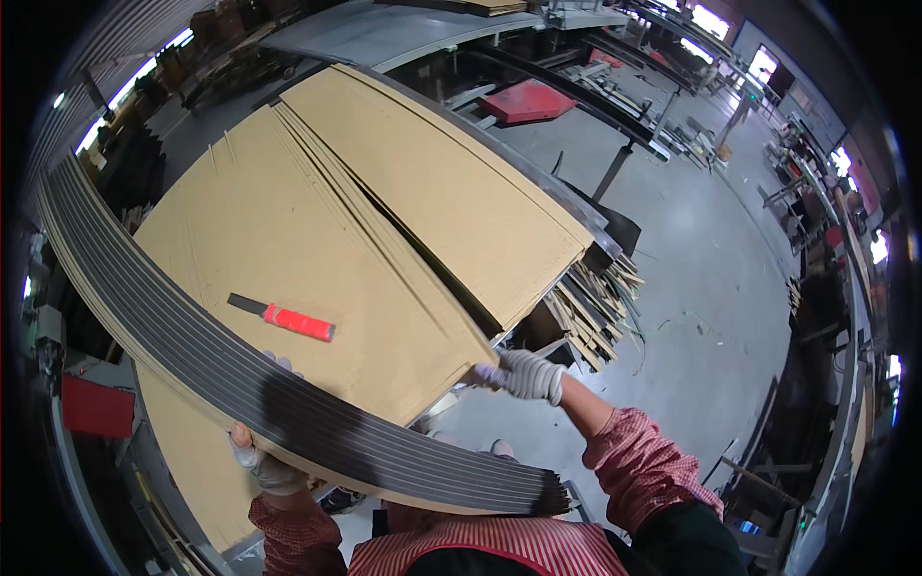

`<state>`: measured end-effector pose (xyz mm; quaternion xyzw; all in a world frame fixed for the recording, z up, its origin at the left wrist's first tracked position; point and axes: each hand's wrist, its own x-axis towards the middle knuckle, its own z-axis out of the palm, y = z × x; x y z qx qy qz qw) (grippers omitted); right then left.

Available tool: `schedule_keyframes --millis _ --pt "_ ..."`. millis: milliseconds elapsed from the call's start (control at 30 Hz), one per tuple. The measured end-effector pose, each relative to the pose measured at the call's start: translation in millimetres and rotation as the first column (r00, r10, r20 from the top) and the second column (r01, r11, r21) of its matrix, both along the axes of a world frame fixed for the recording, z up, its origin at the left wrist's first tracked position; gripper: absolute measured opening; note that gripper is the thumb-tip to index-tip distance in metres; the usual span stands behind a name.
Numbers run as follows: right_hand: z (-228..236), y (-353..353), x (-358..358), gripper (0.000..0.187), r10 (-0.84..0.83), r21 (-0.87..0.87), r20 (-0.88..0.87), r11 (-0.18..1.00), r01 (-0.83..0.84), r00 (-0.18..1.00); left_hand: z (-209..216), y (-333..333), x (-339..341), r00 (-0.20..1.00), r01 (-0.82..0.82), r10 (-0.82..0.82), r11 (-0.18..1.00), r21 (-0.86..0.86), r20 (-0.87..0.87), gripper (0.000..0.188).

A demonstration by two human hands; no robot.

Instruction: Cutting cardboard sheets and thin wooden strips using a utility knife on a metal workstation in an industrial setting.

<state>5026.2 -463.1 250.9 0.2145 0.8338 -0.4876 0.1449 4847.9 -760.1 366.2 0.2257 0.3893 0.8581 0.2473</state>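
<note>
A long, curved bundle of dark grey strips with tan edges (317, 422) spans the front, from the far left to just before my body. My left hand (269, 468), in a pale glove with a bare thumb tip, grips it from the near side; its fingertips show past the far edge. My right hand (528, 374), in a white and grey knit glove, pinches the near right corner of a tan cardboard sheet (384, 317). On that sheet lies a knife (300, 322) with a red-wrapped handle and a dark flat blade.
Another tan sheet stack (442, 192) lies alongside, split off by a dark gap. Scrap strips (591, 312) pile up beyond my right hand. A red machine part (528, 101) and rails stand at the back, a red panel (96, 406) at the left. Grey floor (701, 250) extends right.
</note>
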Motion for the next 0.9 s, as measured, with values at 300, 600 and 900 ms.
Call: schedule_keyframes --millis 300,600,900 --pt "-10 -16 -44 0.037 -0.167 -0.188 -0.369 0.977 0.102 0.914 11 20 39 0.972 -0.218 0.225 0.971 -0.095 0.063 0.082" --pt "-12 -34 -58 0.052 -0.153 -0.063 -0.358 0.988 0.140 0.921 16 17 51 0.966 -0.250 0.258 0.952 -0.175 0.027 0.084" --pt "59 -18 -4 0.093 -0.151 -0.221 -0.492 0.974 0.045 0.858 -3 68 70 0.984 -0.059 0.095 0.972 -0.227 0.150 0.087"
